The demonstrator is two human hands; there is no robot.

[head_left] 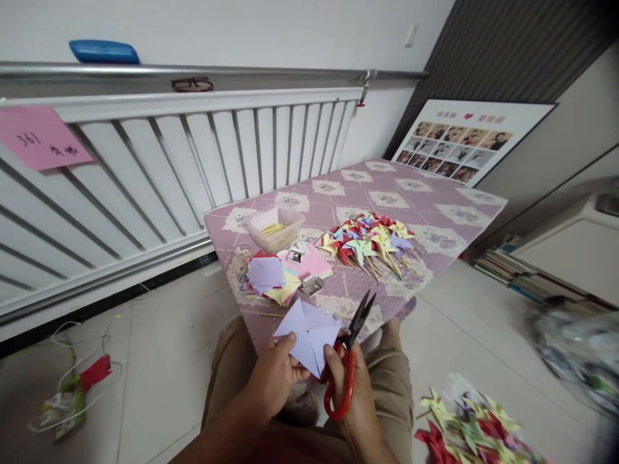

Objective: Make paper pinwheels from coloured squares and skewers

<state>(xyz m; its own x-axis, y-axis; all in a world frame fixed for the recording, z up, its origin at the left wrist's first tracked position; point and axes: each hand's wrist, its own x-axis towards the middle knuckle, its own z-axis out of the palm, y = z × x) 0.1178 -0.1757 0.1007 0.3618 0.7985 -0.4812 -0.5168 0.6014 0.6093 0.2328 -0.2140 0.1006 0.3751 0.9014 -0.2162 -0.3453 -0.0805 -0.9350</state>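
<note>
A lavender paper square [305, 327] with slits cut in from its corners is held over the near edge of the table. My left hand [275, 374] pinches its lower left side between thumb and fingers. In my right hand [356, 390] are red-handled scissors [344, 380], their dark blades slightly apart and pointing up and away; the thumb of that hand also touches the paper's right side. Beyond the paper lies a stack of coloured squares with a lavender one [265, 273] on top. Finished paper pinwheels on sticks [370, 241] lie in a pile farther right.
A clear plastic box [275, 227] with thin sticks stands on the flowered tablecloth [387, 198]. Small boxes [312, 285] lie near pink paper. More pinwheels [476, 428] are on the floor at right. A white radiator [251, 151] runs behind the table; a power strip [70, 409] lies at left.
</note>
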